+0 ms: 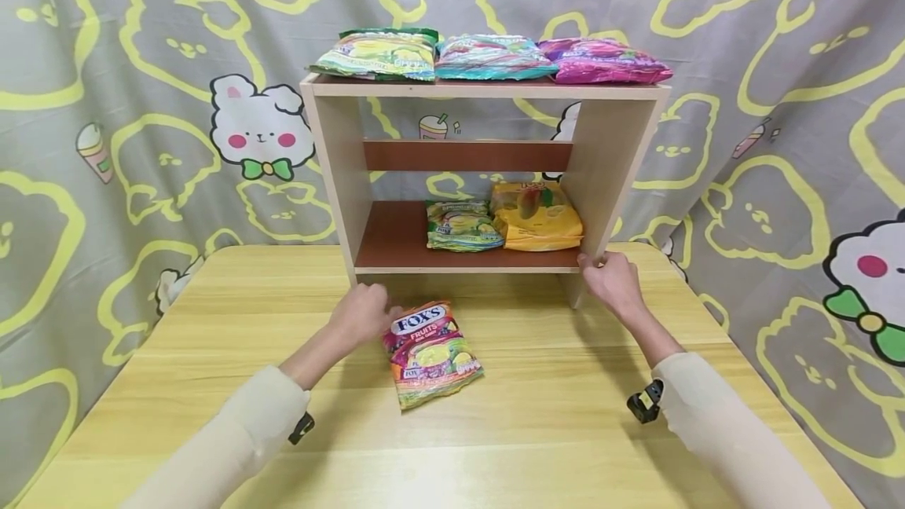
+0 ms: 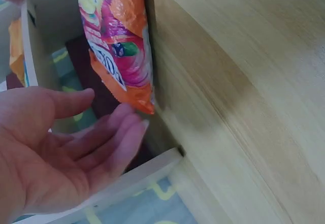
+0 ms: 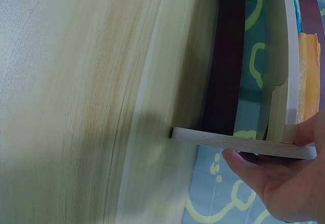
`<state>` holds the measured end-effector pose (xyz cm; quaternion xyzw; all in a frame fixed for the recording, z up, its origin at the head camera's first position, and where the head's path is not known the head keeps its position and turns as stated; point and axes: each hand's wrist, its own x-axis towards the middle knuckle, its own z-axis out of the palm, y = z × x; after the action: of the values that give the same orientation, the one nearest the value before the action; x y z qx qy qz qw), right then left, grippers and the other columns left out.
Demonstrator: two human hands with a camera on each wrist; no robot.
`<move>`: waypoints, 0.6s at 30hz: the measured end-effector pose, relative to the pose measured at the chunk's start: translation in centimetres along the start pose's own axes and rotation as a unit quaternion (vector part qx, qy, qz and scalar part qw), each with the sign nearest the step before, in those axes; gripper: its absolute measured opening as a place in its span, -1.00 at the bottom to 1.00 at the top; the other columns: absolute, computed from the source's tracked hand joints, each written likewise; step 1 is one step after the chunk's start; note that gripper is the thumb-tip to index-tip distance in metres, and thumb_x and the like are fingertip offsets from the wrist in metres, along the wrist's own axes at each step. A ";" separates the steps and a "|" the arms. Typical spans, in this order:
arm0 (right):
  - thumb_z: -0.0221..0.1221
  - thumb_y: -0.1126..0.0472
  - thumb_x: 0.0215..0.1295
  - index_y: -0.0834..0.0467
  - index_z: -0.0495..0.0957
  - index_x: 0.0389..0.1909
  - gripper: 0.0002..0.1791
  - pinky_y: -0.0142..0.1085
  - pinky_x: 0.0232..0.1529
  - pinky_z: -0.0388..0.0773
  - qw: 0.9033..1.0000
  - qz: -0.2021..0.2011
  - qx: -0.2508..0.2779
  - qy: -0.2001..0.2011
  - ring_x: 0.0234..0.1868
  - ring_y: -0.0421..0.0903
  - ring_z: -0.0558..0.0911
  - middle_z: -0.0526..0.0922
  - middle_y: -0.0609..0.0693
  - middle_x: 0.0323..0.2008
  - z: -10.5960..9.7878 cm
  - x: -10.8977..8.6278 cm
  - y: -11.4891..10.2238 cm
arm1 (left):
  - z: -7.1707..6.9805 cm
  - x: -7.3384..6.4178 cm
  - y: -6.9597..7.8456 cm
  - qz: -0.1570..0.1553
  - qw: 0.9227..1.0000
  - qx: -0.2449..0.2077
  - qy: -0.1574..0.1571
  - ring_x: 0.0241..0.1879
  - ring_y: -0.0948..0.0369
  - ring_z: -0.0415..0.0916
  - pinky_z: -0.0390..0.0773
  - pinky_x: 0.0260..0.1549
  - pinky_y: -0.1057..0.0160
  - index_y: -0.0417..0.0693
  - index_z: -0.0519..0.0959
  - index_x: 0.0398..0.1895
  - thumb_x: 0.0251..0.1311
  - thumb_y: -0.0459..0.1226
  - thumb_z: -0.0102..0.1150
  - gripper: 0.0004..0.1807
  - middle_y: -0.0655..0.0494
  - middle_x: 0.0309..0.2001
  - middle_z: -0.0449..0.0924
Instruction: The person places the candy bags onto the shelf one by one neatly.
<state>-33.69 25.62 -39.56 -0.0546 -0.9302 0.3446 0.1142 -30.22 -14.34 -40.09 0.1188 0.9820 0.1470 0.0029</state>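
A purple and orange Fox's candy bag (image 1: pixel 433 353) lies on the table in front of the small shelf (image 1: pixel 467 269). My left hand (image 1: pixel 362 313) is beside the bag's top left corner, near the shelf's left side panel. In the left wrist view its fingers (image 2: pixel 119 145) are loosely bent and the thumb stands apart, with nothing held; whether a fingertip touches the bag, I cannot tell. My right hand (image 1: pixel 613 283) grips the front edge of the right side panel (image 3: pixel 244 144), thumb on one side and fingers on the other.
On the lower board sit a green candy bag (image 1: pixel 463 226) and a yellow bag with a mango picture (image 1: pixel 537 218). Green (image 1: pixel 389 53), teal (image 1: pixel 491 59) and magenta (image 1: pixel 601 61) bags lie on top. A patterned curtain (image 1: pixel 177 148) hangs behind the wooden table (image 1: pixel 537 430).
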 end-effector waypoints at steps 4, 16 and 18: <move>-0.04 -0.11 0.49 0.29 0.63 -0.37 -0.45 -0.25 -0.51 0.41 1.000 -0.001 -0.001 -0.001 -0.40 0.10 0.57 0.65 0.12 -0.55 0.0 0.0 0.0 | -0.1 -0.6 0.2 -0.051 0.993 -0.016 -0.105 -0.68 0.14 0.51 0.52 -0.69 0.28 -0.14 0.51 -0.57 0.48 -0.07 0.09 -0.55 0.02 -0.66 0.51; -0.04 -0.10 0.48 0.28 0.64 -0.33 -0.47 -0.26 -0.47 0.42 1.000 0.001 -0.002 0.000 -0.31 0.15 0.59 0.67 0.18 -0.47 0.0 0.0 0.1 | 0.9 -1.4 1.3 -0.143 0.954 -0.040 -0.262 -0.58 0.03 0.67 0.72 -0.58 0.12 -0.29 0.52 -0.01 0.18 0.38 0.13 -0.15 -0.15 -0.48 0.62; -0.04 -0.10 0.48 0.28 0.65 -0.33 -0.47 -0.26 -0.47 0.42 1.000 0.000 -0.003 0.000 -0.32 0.15 0.59 0.68 0.18 -0.47 0.0 0.0 0.1 | 1.0 -1.4 1.4 -0.144 0.952 -0.048 -0.265 -0.58 0.03 0.67 0.72 -0.58 0.10 -0.28 0.50 0.07 0.17 0.37 0.16 -0.14 -0.16 -0.46 0.62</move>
<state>-33.70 25.67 -39.57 -0.0554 -0.9313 0.3415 0.1139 -28.49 -13.11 -40.67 0.0104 0.9442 0.1552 0.2902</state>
